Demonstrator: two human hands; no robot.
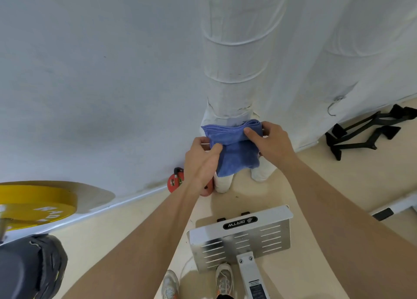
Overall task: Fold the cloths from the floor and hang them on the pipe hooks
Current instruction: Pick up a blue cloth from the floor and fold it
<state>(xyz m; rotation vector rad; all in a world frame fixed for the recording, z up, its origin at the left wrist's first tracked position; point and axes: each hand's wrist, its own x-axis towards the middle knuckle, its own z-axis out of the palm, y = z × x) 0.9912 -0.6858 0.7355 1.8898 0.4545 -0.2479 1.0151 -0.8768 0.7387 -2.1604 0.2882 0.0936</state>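
A folded blue cloth (234, 147) hangs against the white wrapped pipe (234, 57) at mid-frame. My left hand (200, 158) pinches the cloth's left edge between thumb and fingers. My right hand (270, 140) grips its upper right fold, thumb on the front. Whatever holds the cloth to the pipe is hidden behind it. A bare metal hook (334, 106) sticks out from a second wrapped pipe (352, 57) to the right.
A white machine footplate (241, 235) stands on the floor by my shoes (223, 278). A yellow weight plate (33, 204) is at the left, a red kettlebell (177, 180) by the wall, black handles (365, 131) at the right.
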